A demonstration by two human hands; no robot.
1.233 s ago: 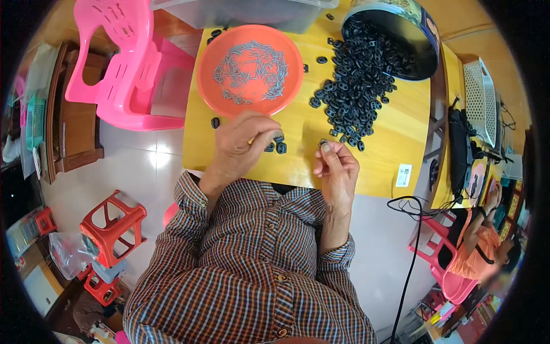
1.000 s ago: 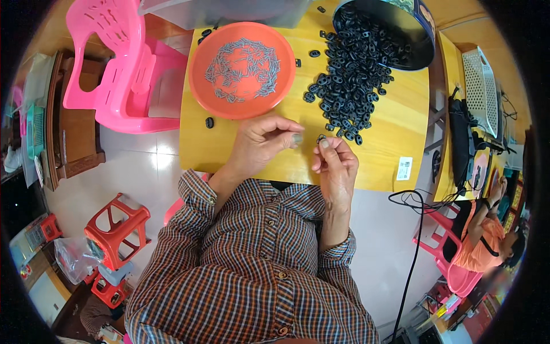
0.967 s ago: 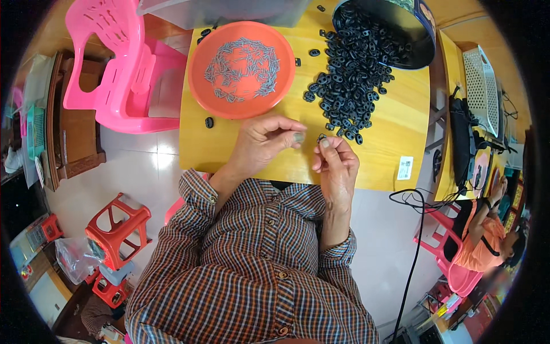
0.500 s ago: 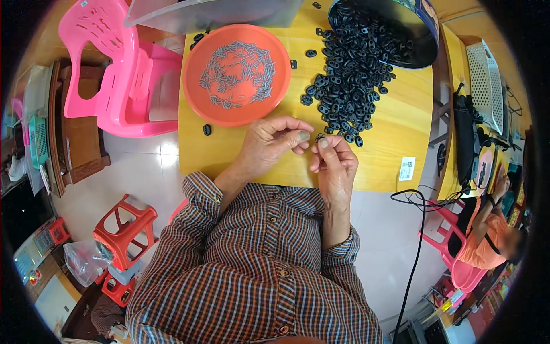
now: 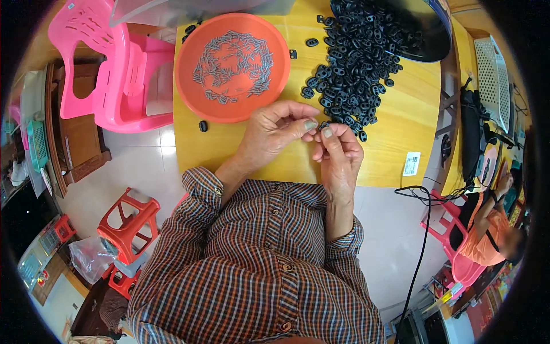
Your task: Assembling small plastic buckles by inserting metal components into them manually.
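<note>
Over the near part of the yellow table [image 5: 395, 160], my two hands meet close together. My right hand [image 5: 342, 153] pinches a small black plastic piece [image 5: 324, 124] between thumb and fingers. Thumb and forefinger of my left hand [image 5: 268, 135] are pressed together right beside that piece; whatever they hold is too small to make out. Behind my left hand stands a round orange basin [image 5: 187, 86] with many small grey metal screws [image 5: 260, 66] spread in it. A heap of black oval two-holed pieces [image 5: 358, 74] lies beyond my right hand.
The heap spills from a large round tin [image 5: 438, 34] on its side. Single black pieces lie around the basin. A translucent bin [image 5: 166, 11] is at the far left. Pink chair [image 5: 109, 74] left, red stool [image 5: 129, 221] lower left, black cable [image 5: 423, 252] right, seated person [image 5: 484, 235] at far right.
My hands have come closer together, the left fingertips now right at the black piece in my right hand. The whole view has shifted slightly.
</note>
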